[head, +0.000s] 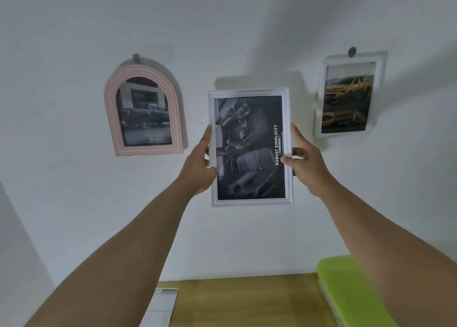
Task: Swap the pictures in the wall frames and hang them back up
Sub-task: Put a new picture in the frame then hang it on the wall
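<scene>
A white rectangular frame with a dark car-interior picture turned sideways is held up against the white wall at the centre. My left hand grips its left edge and my right hand grips its right edge, thumbs on the front. A pink arched frame with a dark pickup picture hangs on a hook to the left. To the right, a white frame with a yellow car picture hangs tilted on a round hook.
A wooden table lies below the wall. A lime-green flat object rests at its right side. A white paper or card sits at the table's left edge. A grey hook holds the pink frame.
</scene>
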